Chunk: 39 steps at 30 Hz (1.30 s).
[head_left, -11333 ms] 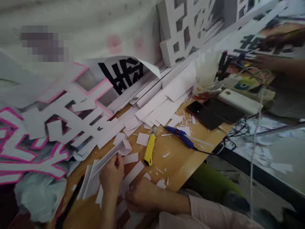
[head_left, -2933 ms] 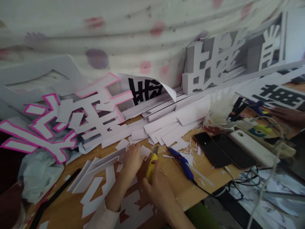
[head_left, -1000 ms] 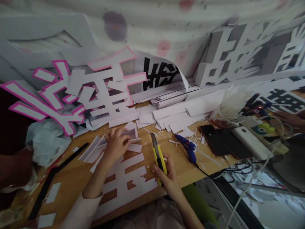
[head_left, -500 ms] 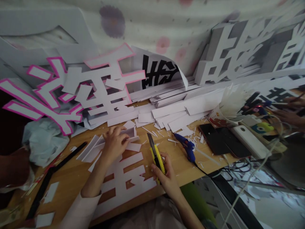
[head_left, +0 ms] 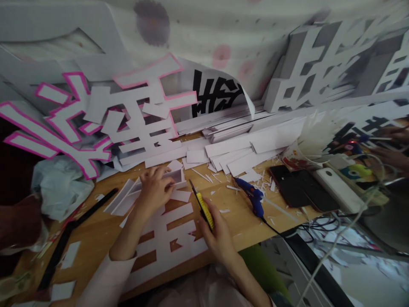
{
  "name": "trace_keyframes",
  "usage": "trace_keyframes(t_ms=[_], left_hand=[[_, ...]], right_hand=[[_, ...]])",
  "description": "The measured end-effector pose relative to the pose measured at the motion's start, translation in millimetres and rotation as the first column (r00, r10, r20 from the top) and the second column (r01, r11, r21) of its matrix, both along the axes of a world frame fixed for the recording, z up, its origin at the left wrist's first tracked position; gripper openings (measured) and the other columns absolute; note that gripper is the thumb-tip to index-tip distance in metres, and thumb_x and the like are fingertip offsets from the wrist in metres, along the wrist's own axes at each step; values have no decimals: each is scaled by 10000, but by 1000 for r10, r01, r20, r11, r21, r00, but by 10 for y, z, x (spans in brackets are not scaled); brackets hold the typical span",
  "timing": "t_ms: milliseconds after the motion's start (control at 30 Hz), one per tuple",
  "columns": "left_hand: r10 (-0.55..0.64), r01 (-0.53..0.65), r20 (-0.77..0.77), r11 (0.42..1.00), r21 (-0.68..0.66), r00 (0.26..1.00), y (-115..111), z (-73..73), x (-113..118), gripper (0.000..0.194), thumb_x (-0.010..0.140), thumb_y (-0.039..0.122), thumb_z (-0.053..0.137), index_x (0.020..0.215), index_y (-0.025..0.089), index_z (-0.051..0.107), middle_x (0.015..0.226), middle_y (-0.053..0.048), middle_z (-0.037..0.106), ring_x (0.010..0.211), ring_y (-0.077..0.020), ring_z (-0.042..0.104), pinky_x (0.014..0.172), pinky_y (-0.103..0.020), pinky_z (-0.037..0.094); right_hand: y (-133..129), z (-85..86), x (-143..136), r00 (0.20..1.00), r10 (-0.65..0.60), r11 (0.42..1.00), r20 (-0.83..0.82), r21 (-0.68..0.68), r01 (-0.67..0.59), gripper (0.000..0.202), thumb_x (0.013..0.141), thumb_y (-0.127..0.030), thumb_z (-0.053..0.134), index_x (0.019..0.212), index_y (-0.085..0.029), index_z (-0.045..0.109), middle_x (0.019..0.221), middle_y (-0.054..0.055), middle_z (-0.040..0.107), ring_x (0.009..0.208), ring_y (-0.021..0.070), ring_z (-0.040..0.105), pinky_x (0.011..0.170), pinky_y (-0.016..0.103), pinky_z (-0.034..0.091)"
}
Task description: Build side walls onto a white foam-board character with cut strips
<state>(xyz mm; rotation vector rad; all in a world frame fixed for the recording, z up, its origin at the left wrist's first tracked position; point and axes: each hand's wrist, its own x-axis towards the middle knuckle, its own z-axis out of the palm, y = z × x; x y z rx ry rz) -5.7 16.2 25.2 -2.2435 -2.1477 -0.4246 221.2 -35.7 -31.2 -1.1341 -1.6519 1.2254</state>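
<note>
Glue gun (head_left: 252, 196) on surface (head_left: 236, 230) btwn flat cutout (head_left: 160, 243) (L) & phones (head_left: 315, 192) (R), cup (head_left: 290, 157) just behind phones.

There are two dark phones (head_left: 287, 185), one yellow cutter (head_left: 205, 209) and one printed cup (head_left: 292, 157).

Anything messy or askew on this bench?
White offcuts lie strewn beside the blue glue gun, itself flat on the table among them. The black-lettered sheet behind curls forward at one corner. No spill visible.
</note>
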Motion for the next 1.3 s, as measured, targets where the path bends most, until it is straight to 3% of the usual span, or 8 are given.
trace_keyframes(t_ms=[300, 833, 1100, 1300], left_hand=[[-9, 9, 32, 1000, 17, 999, -8, -40, -28, 110, 828, 176, 670, 762, 238, 731, 1214, -78, 663, 1178, -339, 533, 907, -547, 392], [-38, 34, 76, 998, 54, 996, 4, -105, -78, 106, 811, 168, 699, 741, 240, 736, 1199, -79, 676, 1174, -337, 545, 924, -560, 377], [-54, 49, 82, 996, 68, 995, 26, -127, -90, 108, 817, 175, 705, 759, 250, 756, 1204, -80, 680, 1167, -342, 547, 917, -573, 365], [-69, 63, 78, 995, 72, 995, 47, -164, -40, 91, 837, 228, 715, 764, 251, 764, 1224, -75, 676, 1177, -343, 513, 898, -547, 355]], right_hand=[[-1, 13, -116, 984, 108, 989, 139, 90, -122, 566, 973, -168, 447, 1521, -294, 383, 1459, 90, 547, 1330, 245, 526, 1098, 440, 437], [-92, 55, -203, 935, 28, 988, 354, 133, -80, 506, 1008, -229, 384, 1513, -245, 404, 1217, 146, 662, 1088, 279, 669, 952, 457, 537], [-118, 78, -255, 916, 14, 992, 401, 112, -64, 527, 976, -183, 384, 1501, -219, 415, 1252, 164, 644, 1110, 289, 659, 941, 454, 542], [-122, 109, -286, 900, 19, 990, 435, 118, -78, 516, 980, -181, 362, 1492, -198, 424, 1147, 171, 664, 1063, 296, 666, 927, 472, 540]])
